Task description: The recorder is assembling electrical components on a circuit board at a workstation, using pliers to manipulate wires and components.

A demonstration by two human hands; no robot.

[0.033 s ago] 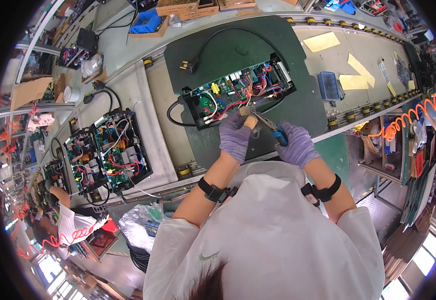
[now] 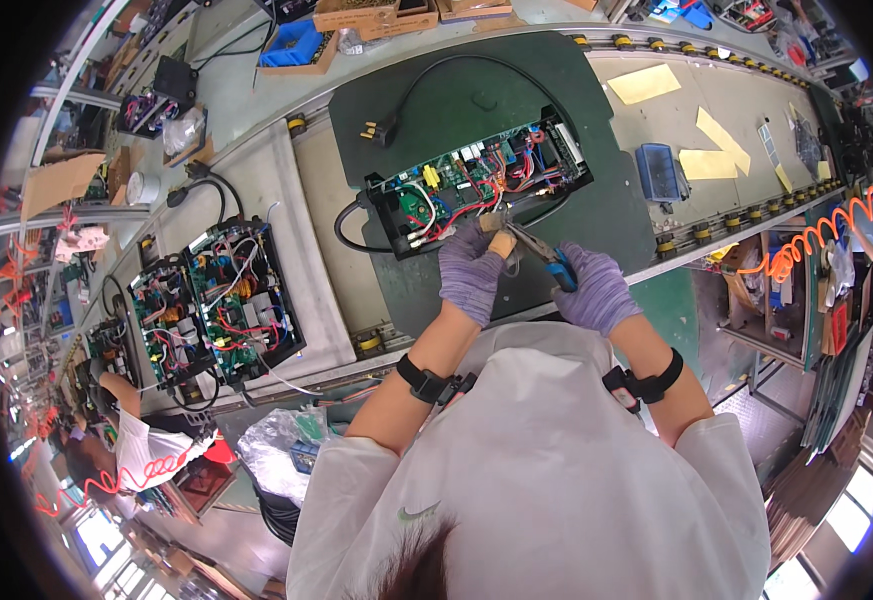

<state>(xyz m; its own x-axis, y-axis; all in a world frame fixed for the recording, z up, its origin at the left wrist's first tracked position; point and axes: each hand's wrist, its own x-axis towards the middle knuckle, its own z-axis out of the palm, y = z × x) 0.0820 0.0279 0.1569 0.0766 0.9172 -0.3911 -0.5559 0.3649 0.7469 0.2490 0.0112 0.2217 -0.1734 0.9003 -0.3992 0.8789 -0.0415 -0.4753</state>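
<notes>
My right hand [image 2: 593, 290], in a purple knit glove, grips pliers [image 2: 559, 270] with blue handles. Their metal jaws point up and left, toward the fingertips of my left hand [image 2: 471, 270]. That hand wears the same kind of glove, and its fingers are closed in a pinch; tan patches show at their tips. What they pinch is too small to make out. Just beyond both hands lies an open black electronics unit [image 2: 393, 222], with a green circuit board [image 2: 461, 190] and red, white and blue wires. A black power cord [image 2: 348, 226] loops from its left end.
The unit rests on a dark green board [image 2: 596, 130] across a roller conveyor [image 2: 751, 213]. Two similar open units [image 2: 241, 290] stand at left on a grey plate [image 2: 321, 330]. A blue bin [image 2: 660, 172] and yellow sheets [image 2: 646, 84] lie right. Another person [image 2: 151, 445] works far left.
</notes>
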